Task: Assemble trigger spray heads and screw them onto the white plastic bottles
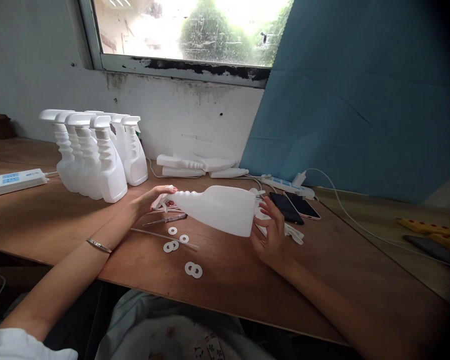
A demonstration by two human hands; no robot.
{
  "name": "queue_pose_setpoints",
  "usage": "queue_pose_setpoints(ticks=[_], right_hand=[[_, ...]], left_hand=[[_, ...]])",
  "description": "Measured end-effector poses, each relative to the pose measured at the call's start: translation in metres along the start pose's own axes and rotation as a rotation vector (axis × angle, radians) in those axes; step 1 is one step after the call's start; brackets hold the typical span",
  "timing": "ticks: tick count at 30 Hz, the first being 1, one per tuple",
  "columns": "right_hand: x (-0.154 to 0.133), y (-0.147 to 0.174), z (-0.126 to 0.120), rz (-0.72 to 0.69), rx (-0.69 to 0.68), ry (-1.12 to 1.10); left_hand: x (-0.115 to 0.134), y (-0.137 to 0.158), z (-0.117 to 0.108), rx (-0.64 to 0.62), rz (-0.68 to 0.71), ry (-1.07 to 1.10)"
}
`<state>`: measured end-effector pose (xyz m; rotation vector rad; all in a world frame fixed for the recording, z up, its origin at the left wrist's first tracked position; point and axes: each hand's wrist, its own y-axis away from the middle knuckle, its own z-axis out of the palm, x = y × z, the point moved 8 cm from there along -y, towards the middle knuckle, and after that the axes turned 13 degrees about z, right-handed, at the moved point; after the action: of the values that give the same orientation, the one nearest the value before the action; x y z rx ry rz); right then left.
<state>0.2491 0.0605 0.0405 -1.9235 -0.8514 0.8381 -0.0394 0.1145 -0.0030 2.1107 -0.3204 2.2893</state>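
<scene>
A white plastic spray bottle (221, 210) lies sideways in the air above the table, its neck to the left and its base to the right. My left hand (158, 196) is closed around a white trigger spray head at the neck; whether the head is fully seated cannot be made out. My right hand (270, 235) grips the bottle's base, fingers bent at its end. Below are several white ring washers (172, 230), a thin clear tube (165, 238) and a slim pointed tool (165, 219). Partly hidden behind my right hand are white spray heads (295, 234).
Upright spray bottles (107, 167) with heads stand at the left back. More white bottles (197, 164) lie along the wall. Two phones (302, 205) rest near a power strip (288, 186) with cables; another power strip (15, 182) is at far left. The table's front edge (195, 301) runs before my lap.
</scene>
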Motion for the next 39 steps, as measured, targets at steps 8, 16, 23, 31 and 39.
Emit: queue_pose_setpoints(ticks=[8,16,23,31,39], right_hand=[[0.003,-0.002,0.005,-0.012,-0.029,0.117],[0.017,0.000,0.009,0.113,-0.096,-0.006],[0.016,-0.002,0.011,0.138,-0.151,0.033],[0.015,-0.003,0.008,0.100,-0.115,-0.016],[0.023,-0.004,0.007,0.140,-0.085,0.026]], left_hand=[[-0.005,-0.005,-0.007,-0.006,0.016,-0.024],[0.001,-0.004,-0.005,0.019,0.053,-0.074],[0.006,-0.002,-0.001,0.031,0.062,-0.080],[-0.002,-0.005,-0.006,0.032,0.066,-0.075],[-0.004,-0.006,-0.007,0.043,0.056,-0.099]])
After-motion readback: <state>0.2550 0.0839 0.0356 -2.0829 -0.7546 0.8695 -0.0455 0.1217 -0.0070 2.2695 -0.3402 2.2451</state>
